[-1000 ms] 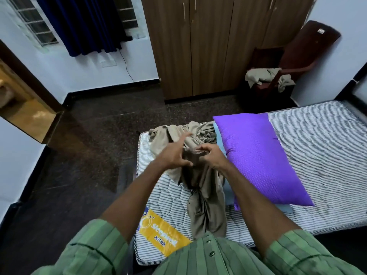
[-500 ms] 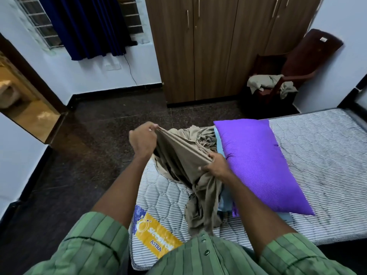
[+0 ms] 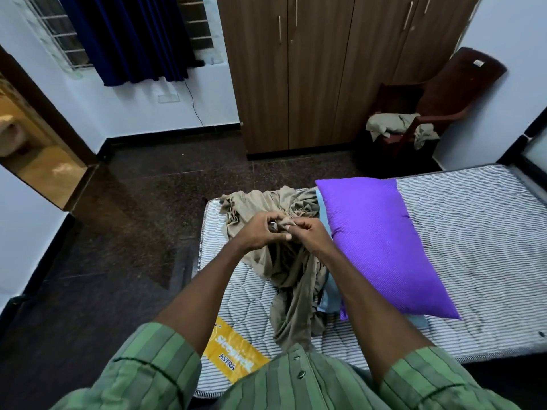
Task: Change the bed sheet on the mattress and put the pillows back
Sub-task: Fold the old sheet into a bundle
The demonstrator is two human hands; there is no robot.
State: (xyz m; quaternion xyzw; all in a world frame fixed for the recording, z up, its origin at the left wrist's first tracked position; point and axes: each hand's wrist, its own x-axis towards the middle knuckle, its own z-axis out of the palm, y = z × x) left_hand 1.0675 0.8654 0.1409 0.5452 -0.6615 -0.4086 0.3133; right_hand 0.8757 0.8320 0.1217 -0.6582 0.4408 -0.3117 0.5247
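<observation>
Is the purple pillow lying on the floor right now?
No, the purple pillow lies on the striped mattress, beside the crumpled khaki sheet.

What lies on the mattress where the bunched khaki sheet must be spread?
The purple pillow, on a light blue one, covers the mattress middle, beside the khaki sheet both hands pinch.

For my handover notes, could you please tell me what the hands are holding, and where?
Both the left hand and right hand pinch a bunched edge of the crumpled khaki-brown cloth sheet.
</observation>
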